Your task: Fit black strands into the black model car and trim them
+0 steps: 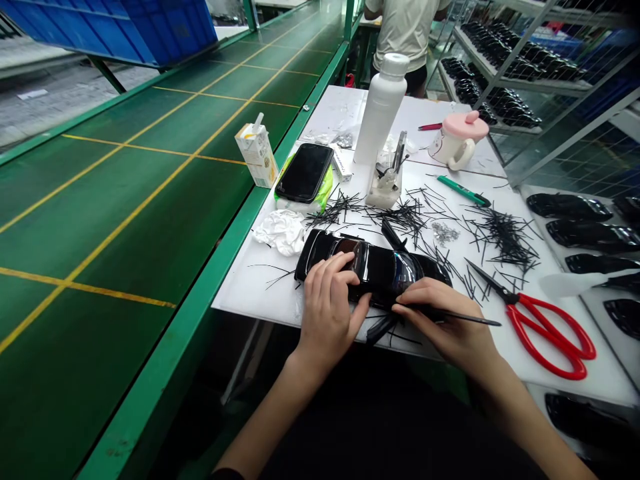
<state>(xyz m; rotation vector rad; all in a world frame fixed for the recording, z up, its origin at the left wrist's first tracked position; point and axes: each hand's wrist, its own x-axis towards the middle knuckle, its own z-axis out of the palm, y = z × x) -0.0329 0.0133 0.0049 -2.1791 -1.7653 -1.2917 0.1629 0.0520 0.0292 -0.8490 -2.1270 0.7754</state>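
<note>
A green conveyor belt (75, 220) runs along the left edge of the white table (250, 287). The glossy black model car (385, 267) lies lengthwise beside the near edge, left of the middle, with one door (393, 235) swung out on its far side and another (383, 329) on its near side. Red-handled scissors (514, 301) lie toward the right edge. The left hand (327, 303) spreads loosely over the car, fingertips on top and thumb against the near flank. The right hand (460, 340) has its fingers narrowed at that flank, apparently holding a slim dark tool (475, 320); the tip is hidden. Careful work here likely calls for firm but light left-hand pressure, clear of the open doors, and small right-hand movements to spare the shiny finish. Cut black strips (505, 233) litter the table beyond; keep strays from under the body.
</note>
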